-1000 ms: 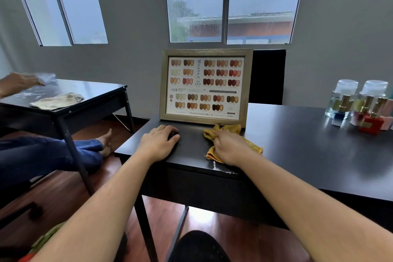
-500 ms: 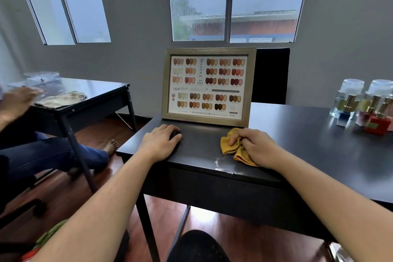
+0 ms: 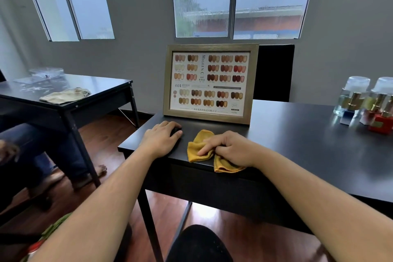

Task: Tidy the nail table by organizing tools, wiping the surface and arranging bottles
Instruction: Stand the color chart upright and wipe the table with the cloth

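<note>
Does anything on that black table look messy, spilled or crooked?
Nothing stands out. The framed colour chart stands upright, the bottles sit grouped at the far right, and the only loose item is the crumpled yellow cloth under the right hand.

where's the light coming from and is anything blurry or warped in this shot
Head view: daylight comes through the windows behind, leaving a soft sheen on the black table; wide-angle distortion bends the window frames and stretches the forearms; the bottles at the right edge look soft.

Matt black table (image 3: 297,140), soft yellow cloth (image 3: 200,149), wooden frame (image 3: 253,83)
</note>
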A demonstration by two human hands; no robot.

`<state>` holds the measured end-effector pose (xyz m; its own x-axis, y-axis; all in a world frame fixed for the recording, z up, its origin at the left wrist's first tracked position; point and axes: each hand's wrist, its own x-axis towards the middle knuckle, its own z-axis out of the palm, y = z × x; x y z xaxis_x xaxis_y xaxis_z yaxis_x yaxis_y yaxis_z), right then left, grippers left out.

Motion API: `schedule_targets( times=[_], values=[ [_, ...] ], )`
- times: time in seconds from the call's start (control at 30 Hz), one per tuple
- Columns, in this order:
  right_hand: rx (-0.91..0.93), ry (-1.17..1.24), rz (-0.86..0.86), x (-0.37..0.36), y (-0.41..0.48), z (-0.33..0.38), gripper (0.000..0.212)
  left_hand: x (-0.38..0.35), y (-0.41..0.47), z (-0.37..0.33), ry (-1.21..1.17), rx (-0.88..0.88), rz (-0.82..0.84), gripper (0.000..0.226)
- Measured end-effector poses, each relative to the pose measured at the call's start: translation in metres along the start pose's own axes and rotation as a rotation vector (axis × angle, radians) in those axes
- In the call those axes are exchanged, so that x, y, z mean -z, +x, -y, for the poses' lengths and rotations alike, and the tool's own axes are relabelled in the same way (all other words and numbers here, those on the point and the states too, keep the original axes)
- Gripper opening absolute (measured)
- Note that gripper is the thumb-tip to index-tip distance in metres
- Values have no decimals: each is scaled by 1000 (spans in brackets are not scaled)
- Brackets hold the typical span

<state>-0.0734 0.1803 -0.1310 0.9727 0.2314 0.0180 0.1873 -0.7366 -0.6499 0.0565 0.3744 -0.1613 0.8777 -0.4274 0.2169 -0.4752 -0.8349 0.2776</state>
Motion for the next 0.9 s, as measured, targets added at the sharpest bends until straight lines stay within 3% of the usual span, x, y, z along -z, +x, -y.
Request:
schedule_targets(
  times=[0.27,0.57,0.73,0.9],
  values=[
    [52,19,-117,14,-25,-18,48,1,-2,0,-13,5,-1,37],
    [-164,83,-442,35,-27,-61,48,0,-1,-1,-6,9,-12,36],
    [-138,-60,-250,14,-4,-31,31,0,-1,-1,-4,18,-3,35],
    [-30,-413,-34,-6,-14,-14,44,1,-1,-1,-6,12,-11,35]
  ],
)
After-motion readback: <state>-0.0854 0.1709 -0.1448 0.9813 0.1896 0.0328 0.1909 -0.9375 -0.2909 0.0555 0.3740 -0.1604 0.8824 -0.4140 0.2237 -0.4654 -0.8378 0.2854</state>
